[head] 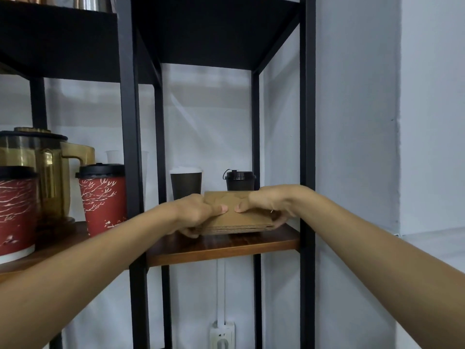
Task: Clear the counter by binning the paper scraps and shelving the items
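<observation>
A flat stack of brown cardboard pieces (234, 219) lies on or just above the wooden shelf (226, 245) of a black metal rack. My left hand (196, 215) grips its left edge, thumb on top and fingers underneath. On the right edge my right hand (269, 204) holds it the same way. The two thumbs nearly meet on the top of the stack.
Behind the stack stand a dark paper cup with a white lid (186, 183) and a small black lidded cup (240, 181). The left shelf holds two red patterned cups (104, 200) and a golden kettle (42, 172). Black rack posts (307, 147) frame the shelf. A wall socket (222, 336) sits below.
</observation>
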